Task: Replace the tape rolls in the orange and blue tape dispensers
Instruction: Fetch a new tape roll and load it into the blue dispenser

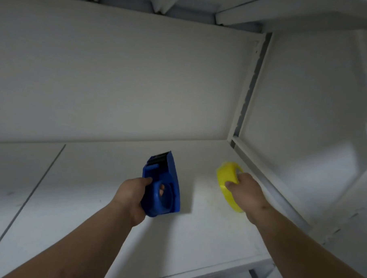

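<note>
Blue tape dispenser [163, 185] was held in the left hand [131, 196], thumb curled over its upper edge and fingers wrapped behind the body; fingertips showed through the opening in the round hub. Its lower edge appeared to rest on the white shelf [91, 198], toothed cutter pointing away from the person. The hub looked empty: no roll was seated on it.

Right of the dispenser, well apart from it, the right hand [246, 189] gripped a yellow tape roll [227, 175], thumb on the outer face and fingers apparently hooked over the rim into the core. The roll stood tilted on edge, close to the white frame rail [266, 184] at the shelf's right side; whether it touched the shelf could not be determined.

Handling assessment: the dispenser appeared to be rigid moulded plastic, light, and smooth enough to slip. It was best held by the rear body around the hub, clear of the serrated cutter. The roll was judged stiff and light, best gripped through the core or across the flat sides; the wound face may be tacky at a loose end.

No orange dispenser was visible.
</note>
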`<action>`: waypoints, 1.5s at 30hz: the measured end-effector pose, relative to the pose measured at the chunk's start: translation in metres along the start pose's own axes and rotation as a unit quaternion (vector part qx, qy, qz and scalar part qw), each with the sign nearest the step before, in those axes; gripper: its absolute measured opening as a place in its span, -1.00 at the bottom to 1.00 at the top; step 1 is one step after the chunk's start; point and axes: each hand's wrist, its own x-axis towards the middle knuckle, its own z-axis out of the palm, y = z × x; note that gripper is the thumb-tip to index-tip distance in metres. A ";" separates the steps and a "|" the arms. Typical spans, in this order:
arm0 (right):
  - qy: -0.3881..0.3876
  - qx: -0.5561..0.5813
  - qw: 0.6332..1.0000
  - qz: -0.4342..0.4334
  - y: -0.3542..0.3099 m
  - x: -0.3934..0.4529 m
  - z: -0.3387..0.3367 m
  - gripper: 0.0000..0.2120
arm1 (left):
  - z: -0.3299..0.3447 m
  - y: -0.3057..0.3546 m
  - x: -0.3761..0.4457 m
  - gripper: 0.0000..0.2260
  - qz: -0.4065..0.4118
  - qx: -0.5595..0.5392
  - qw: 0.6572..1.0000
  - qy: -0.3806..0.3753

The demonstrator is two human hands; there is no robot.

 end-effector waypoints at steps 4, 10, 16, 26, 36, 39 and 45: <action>-0.080 0.238 0.967 0.041 -0.041 -0.023 0.008 -0.85 | -0.012 0.007 0.004 -0.90 0.001 -0.027 1.000 0.012; -0.127 0.313 0.941 -0.037 -0.114 -0.061 0.043 -0.93 | -0.052 0.036 0.004 -0.82 0.032 -0.051 0.998 -0.013; -0.193 0.421 0.885 -0.043 -0.174 -0.096 0.087 -0.94 | -0.115 0.074 0.002 -0.32 0.144 -0.033 0.987 -0.058; -0.090 0.115 0.969 -0.199 -0.225 -0.158 0.183 -0.65 | -0.188 0.101 -0.022 -0.53 0.279 0.122 0.950 -0.061; -0.151 0.052 0.951 -0.263 -0.228 -0.183 0.188 -0.60 | -0.220 0.102 -0.034 -0.81 0.295 0.072 0.951 0.055; -0.191 0.074 0.945 -0.254 -0.224 -0.186 0.186 -0.61 | -0.225 0.107 -0.038 -0.77 0.256 0.043 0.963 0.070; -0.299 0.206 0.913 -0.188 -0.227 -0.199 0.185 -0.81 | -0.244 0.108 -0.045 -0.84 0.222 0.003 0.973 0.061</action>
